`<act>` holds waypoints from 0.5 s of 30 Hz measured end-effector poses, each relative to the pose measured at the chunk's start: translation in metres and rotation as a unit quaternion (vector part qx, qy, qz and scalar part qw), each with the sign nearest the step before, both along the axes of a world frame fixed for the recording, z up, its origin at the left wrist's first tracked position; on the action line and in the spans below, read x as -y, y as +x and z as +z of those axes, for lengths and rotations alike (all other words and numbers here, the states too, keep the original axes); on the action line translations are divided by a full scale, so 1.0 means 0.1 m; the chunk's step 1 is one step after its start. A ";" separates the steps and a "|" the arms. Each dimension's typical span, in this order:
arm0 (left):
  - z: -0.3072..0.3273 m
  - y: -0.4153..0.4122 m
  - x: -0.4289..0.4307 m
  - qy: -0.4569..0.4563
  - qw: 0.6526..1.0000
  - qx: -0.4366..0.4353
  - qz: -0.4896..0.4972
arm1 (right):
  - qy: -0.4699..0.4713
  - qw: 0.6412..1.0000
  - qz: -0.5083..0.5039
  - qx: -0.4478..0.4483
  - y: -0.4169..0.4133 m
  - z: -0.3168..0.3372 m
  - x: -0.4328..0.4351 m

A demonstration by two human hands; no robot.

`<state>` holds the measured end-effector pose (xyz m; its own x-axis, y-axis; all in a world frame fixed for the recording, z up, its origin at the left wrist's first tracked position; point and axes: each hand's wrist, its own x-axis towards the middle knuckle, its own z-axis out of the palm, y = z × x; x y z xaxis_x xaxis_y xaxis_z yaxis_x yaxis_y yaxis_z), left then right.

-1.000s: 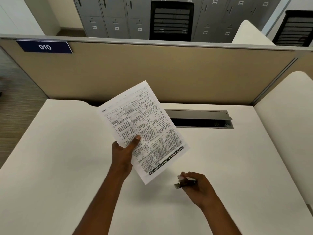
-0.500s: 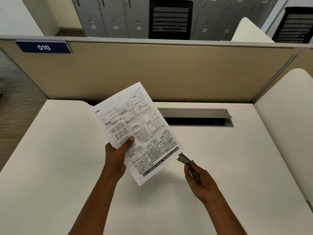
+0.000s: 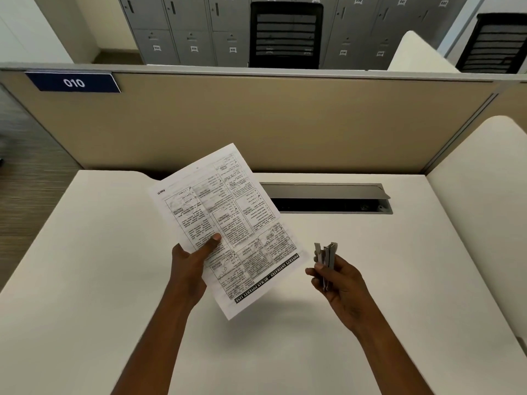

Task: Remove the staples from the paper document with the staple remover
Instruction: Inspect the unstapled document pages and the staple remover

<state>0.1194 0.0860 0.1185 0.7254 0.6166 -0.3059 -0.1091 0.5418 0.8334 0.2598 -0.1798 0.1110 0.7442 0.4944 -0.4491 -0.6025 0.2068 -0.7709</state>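
now left hand (image 3: 189, 263) pinches paper document (image 3: 225, 223); right hand (image 3: 339, 276) grips staple remover (image 3: 326, 253).

White desk (image 3: 114, 280), smooth pale top, grey cable hatch (image 3: 328, 192) set near its far edge, lid open

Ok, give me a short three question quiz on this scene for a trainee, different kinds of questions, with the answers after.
1. True or false: the left hand holds the printed white paper document lifted off the white desk.
2. The grey metal staple remover is: A lying on the desk; B gripped in the right hand; C clamped on the document.
3. Fill in: the blue sign on the beige partition reads ___.
Key: 1 true; 2 B; 3 010.
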 end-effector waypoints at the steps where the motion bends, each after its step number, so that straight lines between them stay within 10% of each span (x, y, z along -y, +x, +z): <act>1: 0.00 0.00 0.00 0.000 1.000 0.001 -0.004 | -0.029 0.999 0.018 0.039 0.00 0.01 0.00; 8: 0.02 -0.01 -0.01 -0.006 1.000 0.000 -0.014 | -0.140 0.978 0.074 0.139 -0.05 -0.04 -0.06; 15: 0.02 -0.03 -0.05 -0.008 1.000 0.002 -0.015 | 0.018 0.996 0.070 -0.060 -0.12 -0.07 -0.12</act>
<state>0.1161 0.0910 0.1202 0.7452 0.5893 -0.3122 -0.0962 0.5582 0.8241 0.2475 -0.1677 0.1036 0.6092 0.6065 -0.5108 -0.7145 0.1405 -0.6853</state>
